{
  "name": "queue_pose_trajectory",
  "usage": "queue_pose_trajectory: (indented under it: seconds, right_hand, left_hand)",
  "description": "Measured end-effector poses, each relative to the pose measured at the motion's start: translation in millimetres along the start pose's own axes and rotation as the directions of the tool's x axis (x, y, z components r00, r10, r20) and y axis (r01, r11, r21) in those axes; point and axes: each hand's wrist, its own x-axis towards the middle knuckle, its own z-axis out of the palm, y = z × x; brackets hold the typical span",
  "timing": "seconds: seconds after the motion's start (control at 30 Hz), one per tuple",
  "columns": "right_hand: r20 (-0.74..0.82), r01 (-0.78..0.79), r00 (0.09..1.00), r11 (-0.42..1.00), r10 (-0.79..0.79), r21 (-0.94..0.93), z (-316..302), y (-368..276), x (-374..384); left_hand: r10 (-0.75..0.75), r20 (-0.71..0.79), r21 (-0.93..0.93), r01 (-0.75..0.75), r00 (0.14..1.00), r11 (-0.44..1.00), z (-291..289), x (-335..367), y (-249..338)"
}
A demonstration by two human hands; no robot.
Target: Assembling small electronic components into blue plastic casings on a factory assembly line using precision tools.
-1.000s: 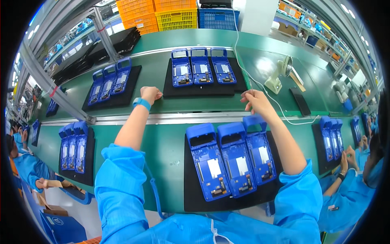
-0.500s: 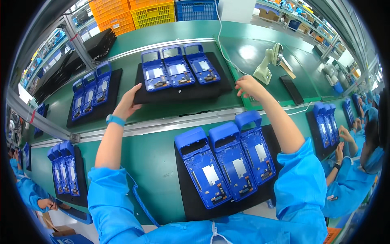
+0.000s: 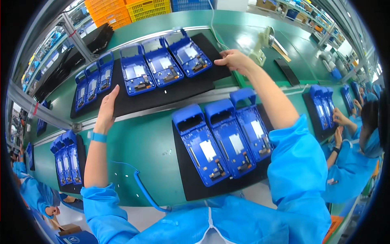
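far mat [image 3: 140, 105]: three housings [image 3: 162, 68] atop | near mat [image 3: 185, 177]: in front, three other housings [image 3: 234, 142] atop | fan [image 3: 257, 55]: right of far mat

My rolled sleeves [image 3: 298, 162] are bright sky blue, and the band [image 3: 98, 137] on my left wrist is a similar blue. The casings [image 3: 160, 74] in front of me are deep royal blue, patched inside with white rectangles [image 3: 165, 62] and specks of black and tan. Their board [image 3: 178, 90] is plain matt black, the table [image 3: 138, 152] green, the cord [image 3: 144, 190] blue. Farther off, slotted crates [image 3: 148, 10] show orange, yellow and blue
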Motion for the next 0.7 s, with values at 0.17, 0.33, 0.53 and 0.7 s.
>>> queue_pose_trajectory:
  seconds: [0.17, 0.33, 0.53, 0.7]
  right_hand:
    - [-0.092, 0.07, 0.994, 0.997, -0.066, 0.039, -34, -13, -115]
    - [-0.21, 0.0, 0.977, 0.994, -0.023, -0.106, -51, 25, -231]
    - [-0.31, -0.175, 0.937, 0.984, 0.16, -0.021, -29, 105, -286]
    - [-0.647, 0.043, 0.757, 0.995, -0.093, -0.093, -1, 91, -287]
  left_hand:
    - [-0.016, 0.102, -0.157, 0.032, 0.995, 0.987, 45, -98, 35]
    - [-0.091, 0.084, 0.103, 0.082, 0.992, 0.991, 86, -196, 3]
    - [-0.476, 0.075, 0.132, 0.464, 0.876, 0.876, 108, -238, -43]
    - [-0.391, 0.07, -0.141, 0.398, 0.918, 0.907, 64, -245, -66]
